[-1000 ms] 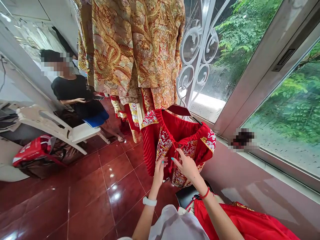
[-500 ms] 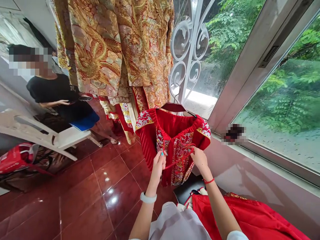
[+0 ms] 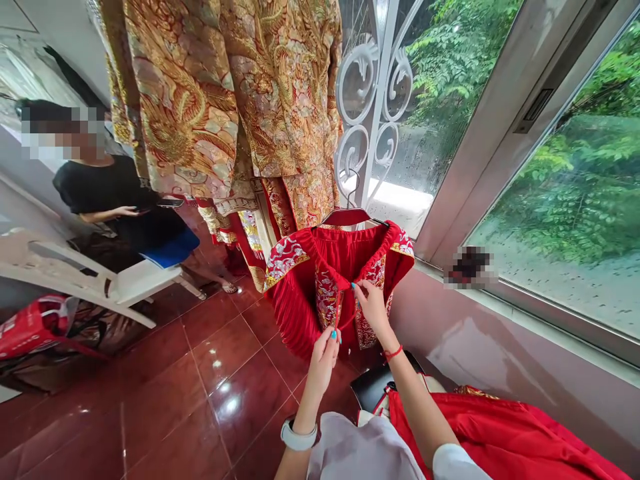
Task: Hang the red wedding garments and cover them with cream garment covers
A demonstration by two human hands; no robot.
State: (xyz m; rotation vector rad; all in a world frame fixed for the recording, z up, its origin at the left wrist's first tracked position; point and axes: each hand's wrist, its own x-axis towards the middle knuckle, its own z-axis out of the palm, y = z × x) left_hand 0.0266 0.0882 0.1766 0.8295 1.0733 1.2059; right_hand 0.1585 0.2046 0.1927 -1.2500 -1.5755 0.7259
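Observation:
A red embroidered garment (image 3: 290, 307) with pleated sides hangs from a thin hanger (image 3: 347, 217) in front of me. Low at its front opening, my left hand (image 3: 323, 357) is closed in a pinch on a red cord (image 3: 350, 325). My right hand (image 3: 374, 310) is closed too, pinching at the V of the neckline, where the cord meets the fabric; the exact hold is partly hidden by the fingers. Between the two hands the cord curves loosely. Silver and gold embroidery covers the collar and front panels.
Gold embroidered jackets (image 3: 190, 100) hang at upper left, beside a white scrolled metal grille (image 3: 370, 100). Red fabric (image 3: 490, 433) lies at lower right by a black seat (image 3: 367, 387). Left stand a person (image 3: 110, 187) and a white chair (image 3: 135, 283). Windows line the right.
My right hand has moved left and up to the neckline. My left hand has come down slightly, drawing the cord lower. The garment's front has shifted a little.

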